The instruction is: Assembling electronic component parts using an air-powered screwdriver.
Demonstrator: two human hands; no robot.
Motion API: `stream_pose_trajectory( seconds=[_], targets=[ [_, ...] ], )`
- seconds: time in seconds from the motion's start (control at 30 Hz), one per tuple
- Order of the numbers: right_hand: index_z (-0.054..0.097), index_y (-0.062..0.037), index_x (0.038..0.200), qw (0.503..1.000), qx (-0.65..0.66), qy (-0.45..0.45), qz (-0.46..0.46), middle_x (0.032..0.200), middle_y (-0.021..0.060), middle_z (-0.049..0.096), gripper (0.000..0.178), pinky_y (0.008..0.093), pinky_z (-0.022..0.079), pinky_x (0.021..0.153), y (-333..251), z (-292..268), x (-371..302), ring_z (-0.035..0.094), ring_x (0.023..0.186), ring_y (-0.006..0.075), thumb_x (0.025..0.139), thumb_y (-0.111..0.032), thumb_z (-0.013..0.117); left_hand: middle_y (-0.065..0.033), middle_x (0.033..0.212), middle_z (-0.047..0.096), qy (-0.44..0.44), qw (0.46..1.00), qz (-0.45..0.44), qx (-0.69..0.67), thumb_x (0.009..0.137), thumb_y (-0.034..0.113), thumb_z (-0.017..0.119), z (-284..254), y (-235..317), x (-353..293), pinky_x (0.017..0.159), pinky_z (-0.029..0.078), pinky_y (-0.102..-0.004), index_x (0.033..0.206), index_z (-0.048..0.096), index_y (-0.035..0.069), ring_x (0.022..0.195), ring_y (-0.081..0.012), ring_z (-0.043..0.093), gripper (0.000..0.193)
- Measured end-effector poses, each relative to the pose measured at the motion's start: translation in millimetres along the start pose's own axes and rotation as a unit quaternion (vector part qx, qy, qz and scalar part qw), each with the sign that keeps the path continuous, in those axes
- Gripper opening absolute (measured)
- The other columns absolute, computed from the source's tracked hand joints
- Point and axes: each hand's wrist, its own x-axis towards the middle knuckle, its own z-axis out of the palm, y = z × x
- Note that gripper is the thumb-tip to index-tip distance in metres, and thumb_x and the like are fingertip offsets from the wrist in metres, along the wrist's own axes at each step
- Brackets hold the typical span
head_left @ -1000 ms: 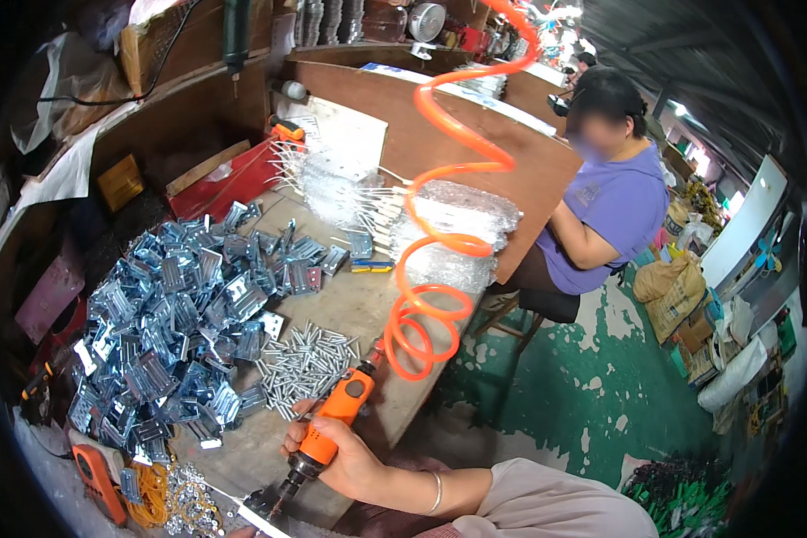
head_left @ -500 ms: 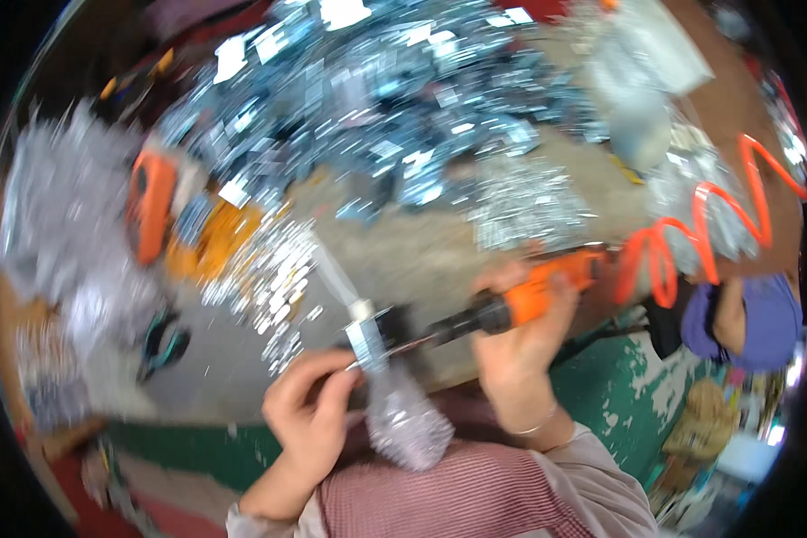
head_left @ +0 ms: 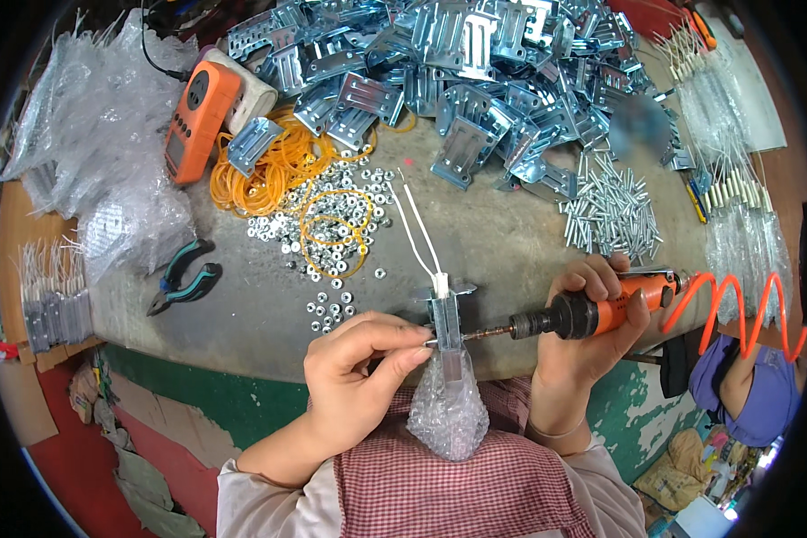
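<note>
My right hand [head_left: 592, 332] wraps round an orange-and-black power screwdriver [head_left: 592, 307], held level and pointing left. Its bit reaches the right side of a metal bracket [head_left: 445, 316] set upright around a part with a white end and two white wires [head_left: 419, 235]. Bubble wrap [head_left: 448, 417] covers the part's lower end, which hangs over the table's front edge before my apron. At the bracket's left side, my left hand [head_left: 363, 363] pinches a small metal fastener [head_left: 431, 342], mostly hidden by the fingertips.
Shiny brackets [head_left: 475, 72] are heaped at the back. Nuts [head_left: 332, 229], rubber bands [head_left: 264, 166], pliers [head_left: 186, 276] and an orange meter [head_left: 202, 117] lie left; screws [head_left: 610, 206] and wrapped parts [head_left: 744, 242] right. An orange coiled hose [head_left: 735, 314] trails from the screwdriver. Another person's arm [head_left: 740, 386] shows far right.
The view has shifted and steadied, with the table contents now sharp. Both hands keep their grips, the screwdriver still pointing at the bracket, now nearly level.
</note>
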Motion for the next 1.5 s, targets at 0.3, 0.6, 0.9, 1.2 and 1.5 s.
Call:
stream_pose_trajectory(
  seconds=[0.3, 0.6, 0.9, 1.2, 1.5],
  targets=[
    [0.049, -0.0128, 0.112, 1.0, 0.025, -0.006, 0.012, 0.079, -0.0019, 0.041, 0.033, 0.0335, 0.041, 0.083, 0.0, 2.2, 0.5, 0.043, 0.075, 0.0122, 0.083, -0.025, 0.06, -0.0129, 0.08, 0.067, -0.018, 0.993, 0.076, 0.089, 0.073, -0.006, 0.07, 4.6, 3.5, 5.8, 0.058, 0.05, -0.0257, 0.085, 0.066, -0.002, 0.069, -0.0177, 0.064, 0.013],
    [0.049, -0.0113, 0.114, 0.996, 0.091, 0.008, 0.014, 0.08, -0.0007, 0.041, 0.034, 0.0357, 0.041, 0.083, -4.7, 5.8, 4.4, 0.043, 0.076, 0.0133, 0.083, -0.02, 0.06, -0.0124, 0.078, 0.065, -0.003, 0.997, 0.054, 0.056, 0.074, -0.006, 0.069, 10.6, 2.8, 3.9, 0.057, 0.048, -0.025, 0.083, 0.065, -0.002, 0.067, -0.0167, 0.062, 0.011],
    [0.048, -0.0119, 0.112, 0.994, 0.105, -0.003, 0.014, 0.078, -0.0016, 0.038, 0.034, 0.0351, 0.038, 0.082, -4.1, 6.5, 2.8, 0.04, 0.075, 0.0128, 0.082, -0.017, 0.06, -0.0113, 0.08, 0.063, 0.009, 1.0, 0.019, 0.013, 0.077, -0.002, 0.07, 13.2, -0.2, 0.6, 0.057, 0.045, -0.0247, 0.084, 0.064, -0.002, 0.067, -0.0163, 0.059, 0.009],
    [0.047, -0.0122, 0.109, 0.998, 0.053, 0.023, -0.015, 0.077, -0.0026, 0.038, 0.032, 0.0332, 0.04, 0.079, -1.3, 7.6, 1.0, 0.04, 0.073, 0.012, 0.081, -0.018, 0.061, -0.0128, 0.081, 0.063, 0.011, 0.997, 0.062, 0.038, 0.079, -0.001, 0.067, 15.8, -1.8, -0.7, 0.059, 0.046, -0.0259, 0.087, 0.063, -0.002, 0.069, -0.0177, 0.06, 0.009],
    [0.048, -0.0118, 0.11, 0.999, 0.035, 0.002, -0.029, 0.075, -0.004, 0.039, 0.03, 0.0296, 0.039, 0.075, -2.7, 4.7, 0.7, 0.041, 0.071, 0.0099, 0.084, -0.021, 0.059, -0.0139, 0.08, 0.063, 0.005, 0.996, 0.083, 0.034, 0.08, -0.001, 0.066, 19.3, -2.1, 0.7, 0.055, 0.047, -0.0254, 0.087, 0.062, -0.003, 0.065, -0.017, 0.06, 0.008]
  ],
)
